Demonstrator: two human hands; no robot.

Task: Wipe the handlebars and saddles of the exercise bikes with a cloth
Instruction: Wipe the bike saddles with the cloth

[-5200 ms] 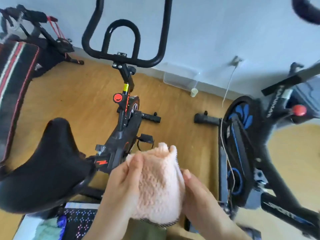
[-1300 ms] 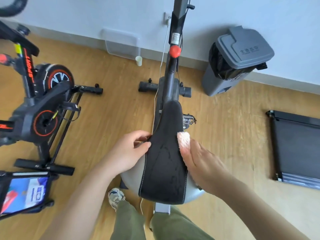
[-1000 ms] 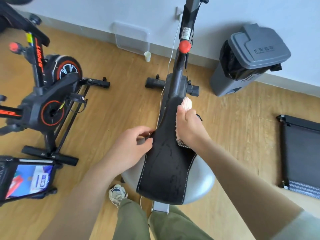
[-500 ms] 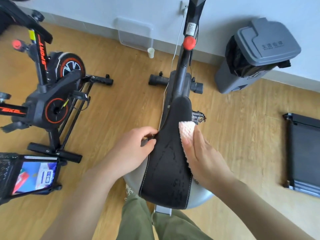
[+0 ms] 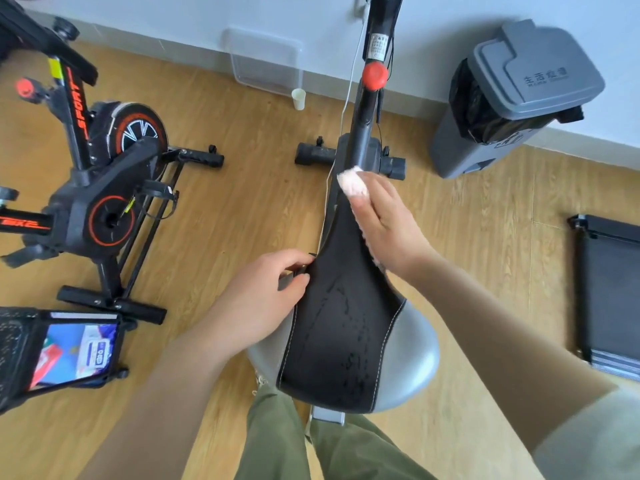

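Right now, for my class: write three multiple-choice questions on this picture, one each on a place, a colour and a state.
1. Where is the cloth? A on the floor; B on the saddle's narrow front end, under the right hand; C on the bin.
2. The knob on the post ahead is: A blue; B yellow; C red.
3. The left hand is: A pinching the saddle's left edge; B hanging free; C holding the cloth.
Answers: 1 B, its pink pile shows there; 2 C, plainly red; 3 A, it grips the rim.
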